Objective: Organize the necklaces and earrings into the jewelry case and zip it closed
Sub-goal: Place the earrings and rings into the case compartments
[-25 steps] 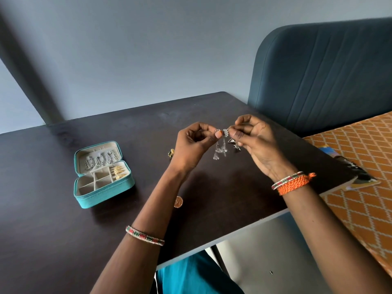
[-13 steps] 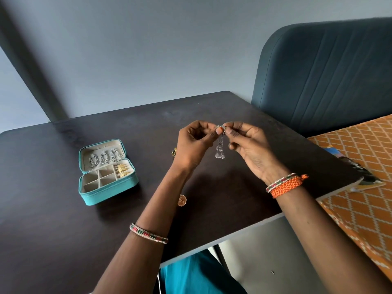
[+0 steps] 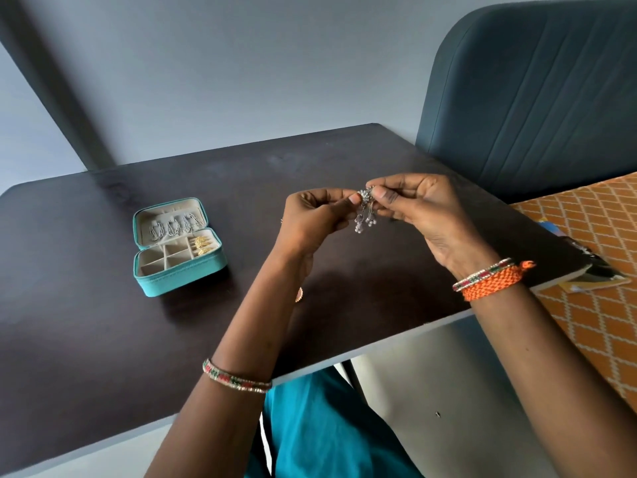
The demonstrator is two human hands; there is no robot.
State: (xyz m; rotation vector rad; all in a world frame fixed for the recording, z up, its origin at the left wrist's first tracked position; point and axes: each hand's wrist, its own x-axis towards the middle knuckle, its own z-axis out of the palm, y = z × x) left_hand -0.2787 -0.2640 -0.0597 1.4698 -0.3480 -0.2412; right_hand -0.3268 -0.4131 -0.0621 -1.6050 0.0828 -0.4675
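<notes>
Earring: silver drop earring (image 3: 365, 210) pinched by both hands above the table — dangles hang straight down.
Case: jewelry case (image 3: 179, 246) lies open, well left — left hand (image 3: 310, 222) nearer than right hand (image 3: 420, 208).

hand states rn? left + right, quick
Left hand: closed, pinching the silver earring.
Right hand: closed, pinching the same earring at its top, above the table.
</notes>
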